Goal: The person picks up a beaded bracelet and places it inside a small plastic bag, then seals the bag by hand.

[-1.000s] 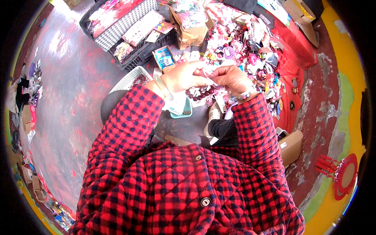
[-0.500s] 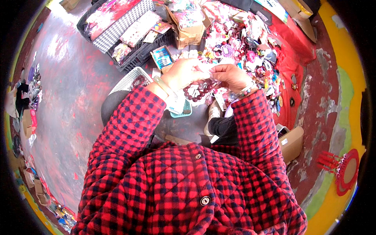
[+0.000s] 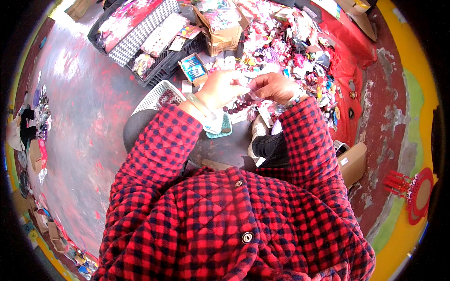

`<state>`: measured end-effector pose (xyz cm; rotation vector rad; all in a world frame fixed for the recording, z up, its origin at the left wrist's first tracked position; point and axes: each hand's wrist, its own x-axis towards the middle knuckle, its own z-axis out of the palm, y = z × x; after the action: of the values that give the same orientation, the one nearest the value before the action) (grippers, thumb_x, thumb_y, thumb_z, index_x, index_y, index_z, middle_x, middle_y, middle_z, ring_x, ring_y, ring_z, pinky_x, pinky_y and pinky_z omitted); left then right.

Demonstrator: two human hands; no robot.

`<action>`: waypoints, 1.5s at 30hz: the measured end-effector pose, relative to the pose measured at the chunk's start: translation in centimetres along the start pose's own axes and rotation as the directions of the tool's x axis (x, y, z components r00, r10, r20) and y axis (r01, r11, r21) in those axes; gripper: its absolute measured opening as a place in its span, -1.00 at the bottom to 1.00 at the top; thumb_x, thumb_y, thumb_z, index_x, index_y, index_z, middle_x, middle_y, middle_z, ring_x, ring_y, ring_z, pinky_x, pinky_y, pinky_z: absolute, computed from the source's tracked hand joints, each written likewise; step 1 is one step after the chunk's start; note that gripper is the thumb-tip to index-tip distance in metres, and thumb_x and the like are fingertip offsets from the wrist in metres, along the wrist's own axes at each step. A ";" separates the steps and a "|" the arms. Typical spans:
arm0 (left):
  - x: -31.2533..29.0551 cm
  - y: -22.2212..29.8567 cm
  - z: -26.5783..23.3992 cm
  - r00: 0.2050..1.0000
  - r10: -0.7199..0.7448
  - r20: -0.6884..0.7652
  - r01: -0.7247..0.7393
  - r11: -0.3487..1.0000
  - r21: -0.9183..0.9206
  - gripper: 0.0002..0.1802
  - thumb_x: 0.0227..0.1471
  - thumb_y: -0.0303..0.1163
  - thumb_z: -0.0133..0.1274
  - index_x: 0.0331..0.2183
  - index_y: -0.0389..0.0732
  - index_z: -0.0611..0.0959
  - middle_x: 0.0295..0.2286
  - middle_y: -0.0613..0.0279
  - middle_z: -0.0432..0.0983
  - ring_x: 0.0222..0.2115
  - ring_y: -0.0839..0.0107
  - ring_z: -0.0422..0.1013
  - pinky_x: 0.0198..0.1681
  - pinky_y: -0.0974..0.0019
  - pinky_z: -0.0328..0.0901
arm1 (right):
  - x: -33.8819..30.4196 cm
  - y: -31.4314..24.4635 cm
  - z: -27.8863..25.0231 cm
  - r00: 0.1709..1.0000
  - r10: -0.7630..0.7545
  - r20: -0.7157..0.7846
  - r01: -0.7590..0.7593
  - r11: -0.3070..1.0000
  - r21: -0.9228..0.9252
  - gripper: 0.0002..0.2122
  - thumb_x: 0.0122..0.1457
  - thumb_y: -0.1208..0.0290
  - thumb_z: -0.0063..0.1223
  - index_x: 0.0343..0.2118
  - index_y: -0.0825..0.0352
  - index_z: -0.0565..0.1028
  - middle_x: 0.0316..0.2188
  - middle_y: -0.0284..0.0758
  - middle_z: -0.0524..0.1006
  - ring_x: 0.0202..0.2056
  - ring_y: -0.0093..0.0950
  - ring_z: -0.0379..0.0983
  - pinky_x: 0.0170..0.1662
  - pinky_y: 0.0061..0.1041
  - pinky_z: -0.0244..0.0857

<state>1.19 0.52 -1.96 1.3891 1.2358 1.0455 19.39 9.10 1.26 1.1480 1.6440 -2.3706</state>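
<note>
My left hand (image 3: 218, 90) and my right hand (image 3: 277, 89) meet over the floor in front of me, fingers closed in a pinch. A bracelet of round dark red beads (image 3: 239, 107) hangs in a short curve between them, its upper ends hidden by my fingers. Some small pale material shows at my fingertips, too bright to make out. Below my left wrist is a white piece (image 3: 213, 124) of paper or plastic, beside a small teal basket (image 3: 226, 127). To the left, a white perforated basket (image 3: 157, 91) contains more dark beads.
A large heap of hair ornaments and beads (image 3: 276, 42) covers the red cloth (image 3: 351, 63) ahead. Nearby stand an open cardboard box (image 3: 224, 42), a small box with blue packets (image 3: 193, 67) and a black crate (image 3: 164, 65). A brown carton (image 3: 352, 164) is by my right elbow.
The bead loop hung wider below my hands before; now it is drawn into a shorter curve. My right fingers have turned downward slightly. The whole view has shifted a little.
</note>
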 end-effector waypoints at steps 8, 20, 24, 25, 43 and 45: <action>-0.2 0.2 0.6 0.993 -0.104 0.058 0.106 0.994 -0.025 -0.89 -0.15 -0.50 0.13 -0.59 -0.26 0.52 -0.62 0.42 0.40 -0.59 0.67 0.26 -0.51 0.53 0.17 | 0.5 0.3 0.4 1.000 -0.006 -0.022 0.001 0.977 -0.211 -0.83 -0.19 0.58 0.17 -0.44 0.42 0.52 -0.56 -0.41 0.52 -0.51 -0.66 0.41 -0.40 -0.69 0.27; 0.1 0.7 0.4 0.994 -0.008 -0.110 0.027 0.984 0.178 -0.82 -0.12 -0.37 0.12 -0.61 -0.26 0.51 -0.64 0.31 0.42 -0.60 0.63 0.29 -0.54 0.48 0.18 | 0.5 0.2 -0.1 0.999 0.013 -0.033 -0.016 0.996 -0.089 -0.83 0.00 0.52 0.05 -0.34 0.47 0.49 -0.47 -0.33 0.53 -0.48 -0.59 0.47 -0.43 -0.64 0.39; 0.7 -1.2 0.0 0.977 -0.025 -0.213 0.073 0.973 0.220 -0.82 -0.13 -0.37 0.10 -0.57 -0.28 0.52 -0.64 0.25 0.45 -0.60 0.54 0.36 -0.53 0.44 0.24 | 1.1 1.1 -0.7 0.996 -0.079 -0.037 0.075 0.994 -0.078 -0.80 0.05 0.43 0.03 -0.30 0.45 0.48 -0.45 -0.30 0.53 -0.47 -0.55 0.48 -0.42 -0.62 0.40; 0.8 -1.6 0.0 0.963 -0.028 -0.267 0.066 0.989 0.133 -0.81 -0.16 -0.35 0.11 -0.56 -0.29 0.52 -0.64 0.20 0.46 -0.62 0.46 0.38 -0.53 0.40 0.25 | 1.2 0.9 -0.7 0.992 -0.119 -0.052 0.113 0.988 -0.107 -0.78 0.06 0.40 0.03 -0.29 0.45 0.48 -0.45 -0.29 0.53 -0.47 -0.54 0.48 -0.42 -0.62 0.40; 0.9 1.3 -0.9 0.949 -0.155 -0.276 -0.021 0.839 -0.544 -0.85 -0.07 -0.39 0.10 -0.43 -0.26 0.54 -0.49 0.29 0.47 -0.48 0.57 0.39 -0.40 0.53 0.30 | 1.2 0.1 3.5 0.764 -0.472 -0.439 0.561 0.822 0.092 -0.86 -0.02 0.53 0.11 -0.36 0.38 0.54 -0.46 -0.37 0.55 -0.42 -0.65 0.41 -0.28 -0.68 0.25; 0.9 1.4 -1.0 0.956 -0.138 -0.258 -0.024 0.843 -0.538 -0.84 -0.07 -0.39 0.10 -0.42 -0.26 0.54 -0.49 0.30 0.47 -0.48 0.56 0.39 -0.39 0.52 0.30 | 1.2 0.3 3.3 0.761 -0.475 -0.442 0.563 0.821 0.088 -0.87 -0.03 0.54 0.12 -0.37 0.39 0.54 -0.47 -0.37 0.55 -0.42 -0.65 0.41 -0.28 -0.67 0.25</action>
<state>0.54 1.53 -0.45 0.7765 1.0589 1.4555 16.83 6.67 0.91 1.4554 2.1174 -2.8591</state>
